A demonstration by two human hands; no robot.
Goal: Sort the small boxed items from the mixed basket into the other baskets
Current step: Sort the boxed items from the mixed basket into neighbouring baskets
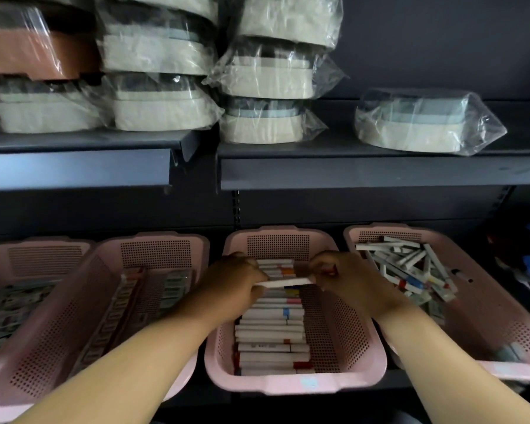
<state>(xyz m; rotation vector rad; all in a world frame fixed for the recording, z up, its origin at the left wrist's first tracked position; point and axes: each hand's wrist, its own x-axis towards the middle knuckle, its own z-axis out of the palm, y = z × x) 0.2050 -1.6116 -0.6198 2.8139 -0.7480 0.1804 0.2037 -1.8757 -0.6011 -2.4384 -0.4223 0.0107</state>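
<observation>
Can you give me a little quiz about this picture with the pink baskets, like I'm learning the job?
1. True or false: the left hand and the right hand pinch one slim white box by its two ends.
2. Which basket holds boxes in a messy jumble? A: the one just left of the middle. B: the middle basket. C: the right basket.
3. Fill the gap: the hands hold the box above the ____ basket.
Key: 1 true; 2 C; 3 middle.
</observation>
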